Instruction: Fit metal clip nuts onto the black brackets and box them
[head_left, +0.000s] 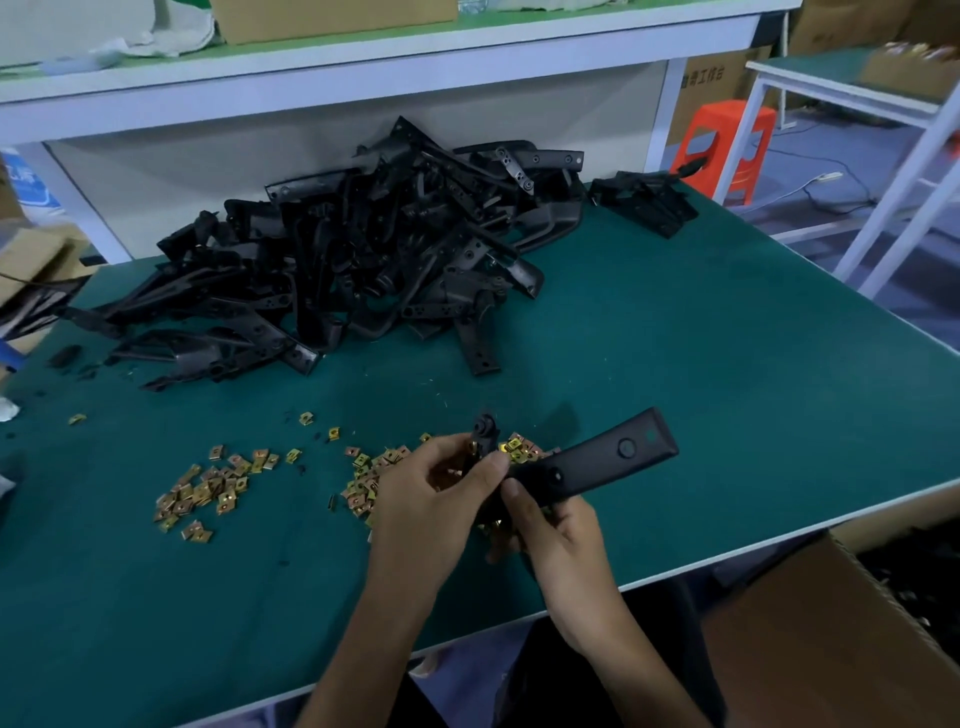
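Observation:
My right hand (558, 540) grips a long black bracket (608, 457) from below, its flat arm pointing up and to the right over the green table (727, 364). My left hand (431, 499) pinches a gold clip nut (474, 446) against the bracket's left end, where a round black boss sticks up. Loose gold clip nuts (208, 488) lie scattered on the table left of my hands and under them. A big pile of black brackets (353, 249) fills the far middle of the table.
An open cardboard box (841, 639) stands below the table's front right edge, dark parts inside. A few more black brackets (644, 200) lie at the far right corner. A white shelf (363, 57) runs behind the table. An orange stool (727, 145) stands beyond it.

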